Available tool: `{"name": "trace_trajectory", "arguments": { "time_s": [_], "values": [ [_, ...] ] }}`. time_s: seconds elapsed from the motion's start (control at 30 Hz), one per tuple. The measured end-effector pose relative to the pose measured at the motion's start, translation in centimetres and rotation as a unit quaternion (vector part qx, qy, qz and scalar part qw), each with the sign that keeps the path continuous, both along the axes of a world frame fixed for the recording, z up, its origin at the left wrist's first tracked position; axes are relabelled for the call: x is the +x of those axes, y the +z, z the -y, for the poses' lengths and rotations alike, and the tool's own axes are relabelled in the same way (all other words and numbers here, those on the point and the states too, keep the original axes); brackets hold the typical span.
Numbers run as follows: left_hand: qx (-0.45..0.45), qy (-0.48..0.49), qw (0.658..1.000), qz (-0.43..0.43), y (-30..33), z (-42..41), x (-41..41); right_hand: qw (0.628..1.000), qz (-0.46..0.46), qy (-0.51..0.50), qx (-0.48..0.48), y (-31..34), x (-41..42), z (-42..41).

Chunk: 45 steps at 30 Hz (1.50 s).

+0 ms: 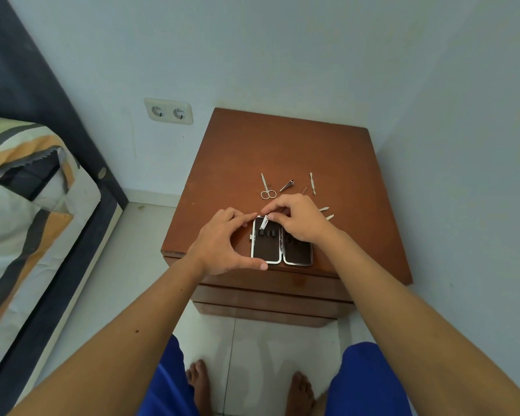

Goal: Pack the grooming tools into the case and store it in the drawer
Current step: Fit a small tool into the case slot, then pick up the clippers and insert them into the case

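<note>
An open dark case [282, 249] with a silver rim lies flat near the front edge of the brown nightstand [282, 151]. My left hand [222, 241] braces the case's left half, thumb along its front edge. My right hand [297, 219] pinches a small silver tool [264, 223] over the case's top left corner. Behind the hands lie small scissors [267, 189], a dark clipper-like tool [287, 185], a thin pick [304, 190] and a flat pusher [312, 183]. Two more silver tips [326, 213] show right of my right hand.
The nightstand has closed drawer fronts [270, 292] below its top. A bed with a striped cover [27, 205] stands to the left. A double wall socket [168, 111] sits on the wall behind. My bare feet [249, 388] stand on white floor tiles.
</note>
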<state>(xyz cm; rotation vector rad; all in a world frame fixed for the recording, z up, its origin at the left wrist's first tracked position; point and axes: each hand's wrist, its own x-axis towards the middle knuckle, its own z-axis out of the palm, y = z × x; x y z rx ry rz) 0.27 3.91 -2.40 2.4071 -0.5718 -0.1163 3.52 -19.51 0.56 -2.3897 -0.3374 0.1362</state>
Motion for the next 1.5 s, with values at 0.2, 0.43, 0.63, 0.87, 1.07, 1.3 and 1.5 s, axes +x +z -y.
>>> {"name": "trace_trajectory", "arguments": {
  "time_s": [0.2, 0.43, 0.63, 0.87, 1.07, 1.3, 1.5],
  "values": [
    [0.001, -0.001, 1.0, 0.0, 0.0, 0.0, 0.0, 0.999, 0.022, 0.025, 0.009, -0.2, -0.3, -0.8],
    [0.0, 0.007, 1.0, 0.003, 0.0, 0.0, -0.1, 0.998, 0.061, -0.012, 0.019, -0.8, -1.1, -1.0],
    [-0.001, 0.007, 1.0, 0.001, 0.0, 0.0, -0.2, 0.996, 0.071, -0.032, 0.038, -1.6, -1.7, -1.1],
    [0.001, 0.004, 1.0, -0.002, 0.2, 0.1, -0.3, 0.995, 0.096, -0.024, 0.032, -2.2, -2.1, -1.1],
    [-0.003, 0.004, 1.0, -0.003, 0.4, 0.0, -0.3, 0.994, 0.084, -0.043, 0.06, -1.7, -2.2, -0.4],
    [-0.003, -0.001, 1.0, -0.016, 0.5, 0.0, -0.2, 0.982, 0.09, -0.158, 0.049, -0.7, -0.4, 3.7],
    [-0.001, -0.001, 1.0, -0.012, 0.3, 0.1, -0.2, 0.981, 0.079, -0.175, 0.025, -0.4, 3.7, 3.7]
  ]
}}
